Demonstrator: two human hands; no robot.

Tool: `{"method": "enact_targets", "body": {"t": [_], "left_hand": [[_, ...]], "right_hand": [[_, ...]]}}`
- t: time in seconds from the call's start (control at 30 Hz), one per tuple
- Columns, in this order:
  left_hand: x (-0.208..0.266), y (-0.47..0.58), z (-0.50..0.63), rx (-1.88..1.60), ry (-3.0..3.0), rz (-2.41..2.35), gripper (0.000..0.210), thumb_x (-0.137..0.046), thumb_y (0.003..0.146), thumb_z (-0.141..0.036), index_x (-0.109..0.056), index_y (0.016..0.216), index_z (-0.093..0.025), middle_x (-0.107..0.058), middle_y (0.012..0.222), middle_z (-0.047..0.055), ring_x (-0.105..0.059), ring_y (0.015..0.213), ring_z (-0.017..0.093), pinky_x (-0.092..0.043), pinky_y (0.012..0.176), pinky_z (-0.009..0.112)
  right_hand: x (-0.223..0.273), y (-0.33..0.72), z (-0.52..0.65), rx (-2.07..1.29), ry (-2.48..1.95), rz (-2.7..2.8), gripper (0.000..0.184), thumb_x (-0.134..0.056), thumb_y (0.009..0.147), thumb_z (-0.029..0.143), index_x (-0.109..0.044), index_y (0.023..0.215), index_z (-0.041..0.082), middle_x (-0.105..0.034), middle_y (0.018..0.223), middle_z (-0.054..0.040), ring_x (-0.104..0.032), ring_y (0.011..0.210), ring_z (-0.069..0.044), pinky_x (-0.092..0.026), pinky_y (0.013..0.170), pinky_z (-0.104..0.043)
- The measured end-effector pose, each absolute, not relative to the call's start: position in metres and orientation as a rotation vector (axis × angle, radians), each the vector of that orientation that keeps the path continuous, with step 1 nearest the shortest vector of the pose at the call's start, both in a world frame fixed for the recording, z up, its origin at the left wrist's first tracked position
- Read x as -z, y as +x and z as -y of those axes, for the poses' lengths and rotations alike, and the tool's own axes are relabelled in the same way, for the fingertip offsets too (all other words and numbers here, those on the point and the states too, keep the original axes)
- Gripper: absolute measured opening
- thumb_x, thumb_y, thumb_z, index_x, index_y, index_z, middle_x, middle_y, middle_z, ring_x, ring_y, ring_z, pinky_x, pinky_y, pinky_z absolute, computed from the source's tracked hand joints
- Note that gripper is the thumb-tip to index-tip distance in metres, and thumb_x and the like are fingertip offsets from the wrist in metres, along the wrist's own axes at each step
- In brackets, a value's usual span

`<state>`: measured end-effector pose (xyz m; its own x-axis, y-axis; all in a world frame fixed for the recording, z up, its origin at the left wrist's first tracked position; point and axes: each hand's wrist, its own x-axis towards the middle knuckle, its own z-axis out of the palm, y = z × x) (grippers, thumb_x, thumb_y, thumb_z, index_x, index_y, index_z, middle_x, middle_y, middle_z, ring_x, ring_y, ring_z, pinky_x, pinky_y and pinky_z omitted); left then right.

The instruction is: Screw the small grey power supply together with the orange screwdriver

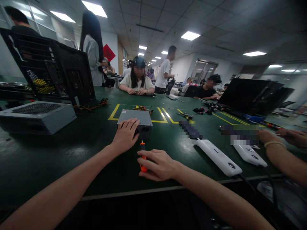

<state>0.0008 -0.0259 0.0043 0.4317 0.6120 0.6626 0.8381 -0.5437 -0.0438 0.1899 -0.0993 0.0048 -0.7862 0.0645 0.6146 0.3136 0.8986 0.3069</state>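
A grey metal computer power supply (142,117) sits on the green table in front of me. My left hand (125,135) grips its near left corner, with the fingers over the top and the thumb down by the front face. My right hand (159,165) is closed around the orange and black handle of a screwdriver (143,146). The screwdriver's shaft points away from me, up to the front face of the power supply. Whether the tip sits in a screw is too small to tell. A bundle of coloured cables (142,108) lies behind the power supply.
Another power supply (45,116) and an open black computer case (69,70) stand at left. Yellow tape (114,112) marks the green table (100,175). White power banks (219,157) with cables lie at right, near another person's hands (268,137). A person (137,78) sits opposite.
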Motion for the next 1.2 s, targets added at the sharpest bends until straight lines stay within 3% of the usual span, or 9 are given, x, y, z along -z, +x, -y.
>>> {"method": "enact_targets", "body": {"t": [0.1, 0.3, 0.53, 0.73, 0.97, 1.2], "left_hand": [[-0.0043, 0.0010, 0.0259, 0.837, -2.323, 1.234, 0.047, -0.048, 0.082, -0.026, -0.043, 0.127, -0.015, -0.046, 0.134, 0.011, -0.040, 0.123, 0.026, -0.028, 0.102, 0.042], [-0.0028, 0.0013, 0.0248, 0.838, -2.313, 1.242, 0.048, -0.048, 0.081, -0.025, -0.042, 0.128, -0.015, -0.046, 0.134, 0.011, -0.040, 0.123, 0.025, -0.027, 0.102, 0.042], [-0.0047, 0.0008, 0.0261, 0.837, -2.328, 1.235, 0.047, -0.047, 0.082, -0.025, -0.042, 0.128, -0.015, -0.046, 0.135, 0.011, -0.039, 0.124, 0.026, -0.027, 0.103, 0.043], [-0.0048, 0.0009, 0.0263, 0.879, -2.335, 1.236, 0.048, -0.048, 0.081, -0.024, -0.043, 0.128, -0.016, -0.047, 0.134, 0.012, -0.040, 0.124, 0.026, -0.028, 0.102, 0.043], [-0.0037, 0.0002, 0.0260, 0.868, -2.347, 1.237, 0.048, -0.047, 0.082, -0.025, -0.042, 0.128, -0.017, -0.046, 0.134, 0.012, -0.040, 0.123, 0.027, -0.027, 0.102, 0.044], [-0.0041, 0.0010, 0.0261, 0.858, -2.344, 1.240, 0.047, -0.047, 0.082, -0.025, -0.042, 0.128, -0.015, -0.046, 0.134, 0.012, -0.040, 0.123, 0.026, -0.028, 0.102, 0.043]], "right_hand": [[-0.0048, 0.1897, 0.0988, 0.437, -0.304, 2.419, 0.036, -0.050, 0.086, 0.044, -0.048, 0.101, 0.012, -0.063, 0.102, -0.0132, -0.062, 0.080, -0.014, -0.050, 0.063, -0.022], [-0.0084, 0.1893, 0.1012, 0.534, -0.278, 2.435, 0.037, -0.045, 0.088, 0.036, -0.047, 0.115, 0.011, -0.061, 0.105, -0.0156, -0.063, 0.085, -0.016, -0.050, 0.064, -0.024], [-0.0038, 0.1883, 0.0993, 0.444, -0.314, 2.392, 0.036, -0.048, 0.086, 0.046, -0.048, 0.099, 0.013, -0.064, 0.101, -0.0127, -0.062, 0.071, -0.012, -0.049, 0.058, -0.022], [-0.0064, 0.1903, 0.1004, 0.541, -0.299, 2.447, 0.037, -0.044, 0.088, 0.036, -0.046, 0.117, 0.013, -0.059, 0.107, -0.0149, -0.062, 0.083, -0.015, -0.049, 0.063, -0.024], [-0.0046, 0.1890, 0.0994, 0.428, -0.314, 2.439, 0.034, -0.050, 0.085, 0.043, -0.048, 0.099, 0.012, -0.063, 0.101, -0.0133, -0.062, 0.071, -0.013, -0.049, 0.058, -0.022], [-0.0056, 0.1896, 0.0999, 0.558, -0.266, 2.458, 0.034, -0.046, 0.088, 0.036, -0.048, 0.113, 0.014, -0.059, 0.106, -0.0144, -0.062, 0.077, -0.014, -0.049, 0.060, -0.023]]}}
